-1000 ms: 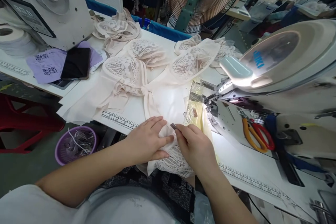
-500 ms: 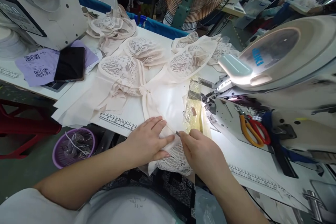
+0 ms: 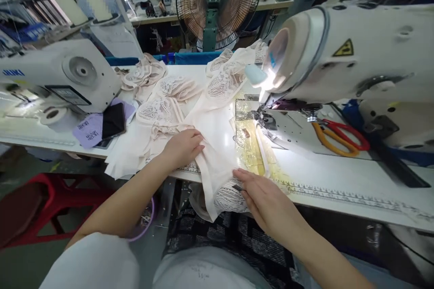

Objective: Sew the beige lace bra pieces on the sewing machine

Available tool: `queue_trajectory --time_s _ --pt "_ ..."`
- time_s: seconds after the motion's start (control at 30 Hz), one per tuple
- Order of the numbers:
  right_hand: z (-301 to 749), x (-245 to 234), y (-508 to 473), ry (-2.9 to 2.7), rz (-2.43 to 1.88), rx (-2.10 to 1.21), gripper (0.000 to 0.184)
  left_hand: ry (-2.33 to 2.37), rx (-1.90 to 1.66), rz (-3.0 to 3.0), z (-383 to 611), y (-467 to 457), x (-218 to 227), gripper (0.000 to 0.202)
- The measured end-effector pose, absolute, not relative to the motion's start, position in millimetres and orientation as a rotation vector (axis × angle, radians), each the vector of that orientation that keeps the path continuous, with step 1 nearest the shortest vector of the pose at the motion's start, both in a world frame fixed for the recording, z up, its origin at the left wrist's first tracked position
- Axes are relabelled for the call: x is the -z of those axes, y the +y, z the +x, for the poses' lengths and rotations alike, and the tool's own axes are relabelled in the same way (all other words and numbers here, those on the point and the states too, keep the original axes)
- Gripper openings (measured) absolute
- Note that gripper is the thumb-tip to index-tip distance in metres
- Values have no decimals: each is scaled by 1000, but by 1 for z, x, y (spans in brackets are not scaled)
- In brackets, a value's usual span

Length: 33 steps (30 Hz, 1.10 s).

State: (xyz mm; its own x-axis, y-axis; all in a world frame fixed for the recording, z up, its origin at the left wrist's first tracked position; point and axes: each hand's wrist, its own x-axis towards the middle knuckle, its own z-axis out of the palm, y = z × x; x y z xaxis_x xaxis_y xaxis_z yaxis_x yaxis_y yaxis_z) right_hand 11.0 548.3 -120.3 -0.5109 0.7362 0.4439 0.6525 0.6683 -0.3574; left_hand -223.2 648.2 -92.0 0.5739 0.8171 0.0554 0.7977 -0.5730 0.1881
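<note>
A pale cream lace bra [image 3: 217, 144] drapes over the table's front edge, its lace cup [image 3: 228, 196] hanging toward my lap. My left hand [image 3: 185, 146] is closed on the bra's fabric, fingers curled at a strip of it. Over the near part lies my right hand [image 3: 262, 192], fingertips on the cloth beside the lace cup. A small dark metal tool [image 3: 237, 187] pokes out from under its fingers; most of it is hidden, so its kind is unclear. More lace bra pieces [image 3: 159, 108] lie beyond my left hand, joined or touching in a row.
A lit sewing machine [image 3: 301, 63] stands at the right, with yellow tape [image 3: 251, 144] by its needle. Orange-handled scissors [image 3: 334, 140] lie on its bed. At left are another sewing machine [image 3: 81, 70], a phone [image 3: 114, 121] and a red stool [image 3: 61, 207]. Behind stands a fan [image 3: 220, 4].
My left hand has moved away from my right, up and left along the fabric. My right hand has flattened out, its fingers stretching forward. The camera view has tilted up.
</note>
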Motion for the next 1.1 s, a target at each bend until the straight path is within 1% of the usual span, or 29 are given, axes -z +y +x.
queue_trajectory --time_s 0.13,0.2,0.27,0.37,0.47,0.63,0.7,0.8,0.9,0.97,1.03,1.1 --pt "15 130 543 -2274 -1105 -136 17 1390 82 2790 -224 671 86 37" --pt "16 133 542 -2260 -1124 -123 19 1425 155 2785 -225 678 83 43" --pt "15 136 542 -2252 -1128 -105 20 1475 181 2754 -226 683 79 43" --pt "13 137 544 -2224 -1113 -98 23 1595 155 2706 -226 686 69 33" --pt "13 137 545 -2198 -1106 -115 25 1686 113 2663 -223 685 60 36" --pt "15 138 546 -2236 -1103 -103 26 1529 96 2651 -210 690 63 32" --pt "16 139 546 -2250 -1110 -108 27 1448 89 2666 -205 700 70 34" --pt "17 141 546 -2252 -1139 -122 29 1397 10 2687 -200 714 84 42" --pt "18 140 547 -2241 -1147 -132 29 1477 -156 2692 -202 714 96 49" --pt "18 138 547 -2235 -1134 -140 28 1589 -219 2713 -210 702 101 50" --pt "18 136 548 -2236 -1116 -136 28 1720 -203 2748 -220 686 104 43" --pt "19 135 548 -2256 -1093 -101 27 1786 -100 2803 -231 672 102 30"
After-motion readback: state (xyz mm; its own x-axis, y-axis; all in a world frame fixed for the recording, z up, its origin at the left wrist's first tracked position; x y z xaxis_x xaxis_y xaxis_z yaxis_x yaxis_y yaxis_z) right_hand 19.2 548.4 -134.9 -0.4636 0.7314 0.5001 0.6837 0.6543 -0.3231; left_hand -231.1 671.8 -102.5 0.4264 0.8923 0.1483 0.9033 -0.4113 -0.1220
